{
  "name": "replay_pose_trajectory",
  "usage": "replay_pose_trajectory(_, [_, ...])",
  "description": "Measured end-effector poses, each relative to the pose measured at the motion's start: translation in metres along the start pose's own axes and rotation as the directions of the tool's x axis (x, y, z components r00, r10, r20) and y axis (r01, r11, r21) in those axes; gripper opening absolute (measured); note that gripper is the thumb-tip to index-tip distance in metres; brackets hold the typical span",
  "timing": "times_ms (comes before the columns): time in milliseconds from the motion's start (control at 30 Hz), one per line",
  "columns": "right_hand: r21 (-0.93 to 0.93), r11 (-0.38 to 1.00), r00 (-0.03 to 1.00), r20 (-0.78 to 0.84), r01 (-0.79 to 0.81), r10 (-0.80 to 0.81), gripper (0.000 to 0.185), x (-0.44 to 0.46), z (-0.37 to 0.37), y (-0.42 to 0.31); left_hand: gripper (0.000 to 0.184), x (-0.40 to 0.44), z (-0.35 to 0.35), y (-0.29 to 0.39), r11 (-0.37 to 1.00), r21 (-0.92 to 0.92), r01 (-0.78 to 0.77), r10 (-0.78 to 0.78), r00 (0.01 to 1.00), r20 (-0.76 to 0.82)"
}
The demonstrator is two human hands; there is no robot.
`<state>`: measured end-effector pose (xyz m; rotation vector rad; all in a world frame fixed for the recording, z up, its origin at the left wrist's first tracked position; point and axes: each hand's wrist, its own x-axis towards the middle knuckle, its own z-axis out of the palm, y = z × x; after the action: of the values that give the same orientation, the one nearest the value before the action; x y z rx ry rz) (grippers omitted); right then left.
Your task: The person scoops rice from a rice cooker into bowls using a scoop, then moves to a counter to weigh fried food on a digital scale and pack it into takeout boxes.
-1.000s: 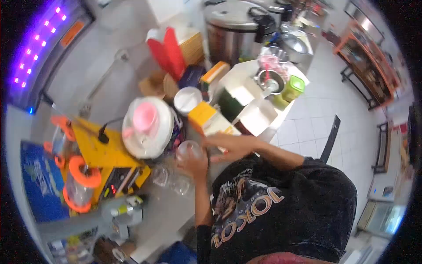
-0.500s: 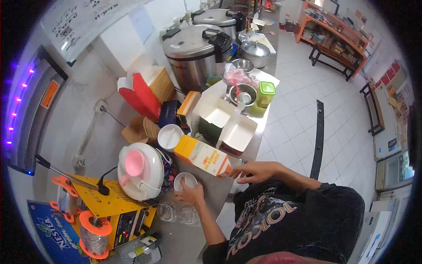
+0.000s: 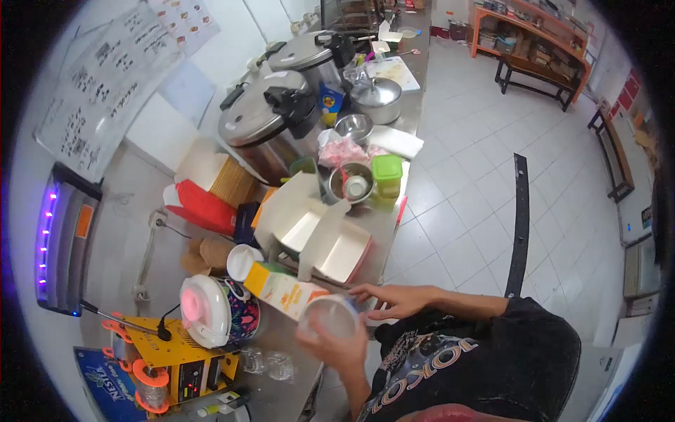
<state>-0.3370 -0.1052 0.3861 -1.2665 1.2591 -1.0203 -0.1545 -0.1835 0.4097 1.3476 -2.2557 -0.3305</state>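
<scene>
- Left hand [image 3: 339, 348], lower middle of the frame: wrapped round a clear round plastic tub [image 3: 333, 314]. Half a sec ago that was over by the floral, white-lidded pot [image 3: 245, 320]; now it overlaps the yellow-and-white printed carton [image 3: 280, 290]
- Right hand [image 3: 395, 301], just right: fingers loosely spread, can't tell if they're touching the rim
- Big round stainless-steel cooker [image 3: 261, 116], upper left of centre

Dark bench [image 3: 537, 79] beside orange shelf [image 3: 529, 27]

Pale wall [image 3: 116, 235], tiled floor [image 3: 453, 204], orange shelf unit [image 3: 532, 32], probably wooden, behind a bench [image 3: 538, 79].
</scene>
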Motion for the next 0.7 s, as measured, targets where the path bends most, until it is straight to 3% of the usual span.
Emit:
replay_pose_trajectory(33, [0.067,0.998,1.000,-0.015,-0.006,0.007,0.062,-0.018,-0.017,0.005,0.091,-0.001,0.010,0.037,0.993,-0.039,-0.112,0.114,0.993,0.042])
replay_pose_trajectory(133, [0.273,0.958,0.954,-0.256,-0.083,0.156,0.060,-0.084,-0.075,0.010,0.095,-0.005,0.053,0.133,0.979,-0.036,-0.198,0.202,0.965,0.167])
replay_pose_trajectory(233, [0.238,0.971,0.844,-0.524,0.019,0.112,0.051,-0.145,-0.126,0.061,0.096,-0.003,0.077,0.213,0.904,-0.244,-0.350,0.403,0.889,0.218])
replay_pose_trajectory(267, [0.219,0.974,0.790,-0.606,0.059,0.089,0.050,-0.161,-0.138,0.075,0.094,-0.005,0.089,0.225,0.859,-0.420,-0.293,0.406,0.890,0.209])
replay_pose_trajectory(300, [0.393,0.911,0.759,-0.630,0.127,0.166,0.049,-0.179,-0.153,0.054,0.093,-0.003,0.110,0.232,0.780,-0.582,-0.230,0.409,0.892,0.195])
replay_pose_trajectory(333, [0.399,0.910,0.765,-0.619,0.112,0.178,0.048,-0.193,-0.170,0.048,0.091,-0.001,0.133,0.239,0.672,-0.723,-0.162,0.409,0.894,0.180])
replay_pose_trajectory(367, [0.409,0.907,0.770,-0.608,0.096,0.193,0.047,-0.206,-0.184,0.047,0.069,-0.003,0.156,0.249,0.635,-0.773,0.001,0.252,0.945,0.209])
replay_pose_trajectory(467, [0.403,0.913,0.764,-0.609,0.065,0.215,0.047,-0.223,-0.222,0.066,0.049,0.020,0.229,0.267,0.577,-0.760,0.298,0.159,0.872,0.462])
replay_pose_trajectory(633, [0.372,0.928,0.711,-0.659,0.025,0.245,0.046,-0.231,-0.314,0.101,0.051,0.058,0.319,0.338,0.413,-0.845,0.339,0.276,0.838,0.471])
replay_pose_trajectory(700, [0.397,0.912,0.657,-0.715,0.099,0.240,0.046,-0.228,-0.360,0.129,0.050,0.077,0.365,0.367,0.399,-0.845,0.355,0.281,0.830,0.482])
